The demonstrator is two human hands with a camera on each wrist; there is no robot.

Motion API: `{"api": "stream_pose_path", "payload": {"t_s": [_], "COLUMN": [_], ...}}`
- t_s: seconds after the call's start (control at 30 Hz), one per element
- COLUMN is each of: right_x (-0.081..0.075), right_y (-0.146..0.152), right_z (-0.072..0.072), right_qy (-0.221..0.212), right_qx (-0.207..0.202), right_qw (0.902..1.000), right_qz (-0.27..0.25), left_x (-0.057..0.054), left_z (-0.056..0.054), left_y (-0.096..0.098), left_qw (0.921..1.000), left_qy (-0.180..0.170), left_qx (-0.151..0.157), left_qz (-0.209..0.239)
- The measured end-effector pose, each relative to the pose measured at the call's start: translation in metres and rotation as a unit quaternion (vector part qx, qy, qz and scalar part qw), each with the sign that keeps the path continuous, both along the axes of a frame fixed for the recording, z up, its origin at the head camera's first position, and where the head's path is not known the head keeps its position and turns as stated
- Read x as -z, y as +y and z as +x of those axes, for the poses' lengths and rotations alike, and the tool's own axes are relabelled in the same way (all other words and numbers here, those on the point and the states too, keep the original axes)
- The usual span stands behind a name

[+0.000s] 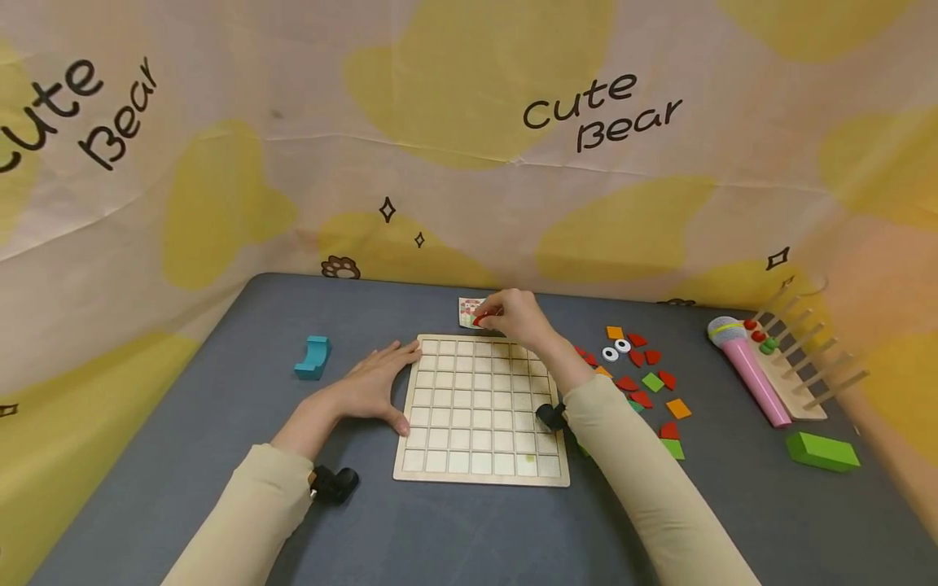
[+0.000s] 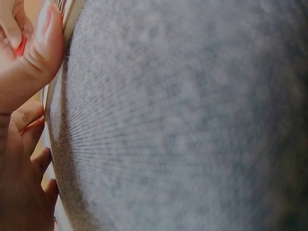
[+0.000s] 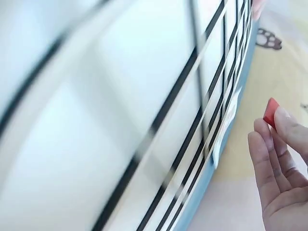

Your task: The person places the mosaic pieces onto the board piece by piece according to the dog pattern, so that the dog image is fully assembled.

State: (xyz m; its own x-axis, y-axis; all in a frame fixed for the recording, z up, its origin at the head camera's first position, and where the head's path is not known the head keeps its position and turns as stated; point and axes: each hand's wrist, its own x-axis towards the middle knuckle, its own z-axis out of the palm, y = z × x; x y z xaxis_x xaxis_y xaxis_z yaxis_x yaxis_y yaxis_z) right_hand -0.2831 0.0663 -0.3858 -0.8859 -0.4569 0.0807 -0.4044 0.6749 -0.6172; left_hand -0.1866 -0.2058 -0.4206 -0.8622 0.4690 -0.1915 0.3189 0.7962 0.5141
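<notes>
A pale wooden board [image 1: 482, 482] divided into a grid of square cells lies on the dark table. Along its left edge rests my left hand [image 1: 372, 382], thumb and fingers spread, fingertips touching the rim. My right hand [image 1: 519, 319] is beyond the far edge of the board and pinches a small red piece [image 3: 271, 111] between thumb and fingers. Behind the board lies a small printed card [image 1: 467, 309], partly covered by the right hand in the head view. In the left wrist view, the left thumb [image 2: 45, 45] lies along the board's side.
Flat red, orange and green pieces [image 1: 642, 399] and two white rings [image 1: 610, 354] lie scattered right of the board. Farther right are a pink toy microphone [image 1: 755, 378], a pegged wooden rack [image 1: 802, 395] and a green block [image 1: 822, 452]. A teal block [image 1: 313, 358] sits left.
</notes>
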Motion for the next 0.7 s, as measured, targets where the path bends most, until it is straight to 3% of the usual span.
{"api": "stream_pose_path", "payload": {"t_s": [0.27, 0.5, 0.7], "right_x": [0.004, 0.007, 0.01], "right_y": [-0.033, -0.049, -0.055], "right_z": [0.006, 0.008, 0.01], "right_qy": [-0.024, -0.025, -0.026], "right_qx": [-0.014, -0.037, -0.03], "right_qw": [0.9995, 0.9988, 0.9985], "right_qz": [-0.017, 0.018, 0.037], "left_x": [0.002, 0.002, 0.003], "left_z": [-0.001, -0.002, -0.002], "left_y": [0.001, 0.001, 0.0], "left_qw": [1.0, 0.9999, 0.9999], "left_qy": [-0.007, -0.009, -0.005], "left_qx": [-0.004, -0.011, -0.009], "left_qz": [-0.002, -0.009, -0.004]}}
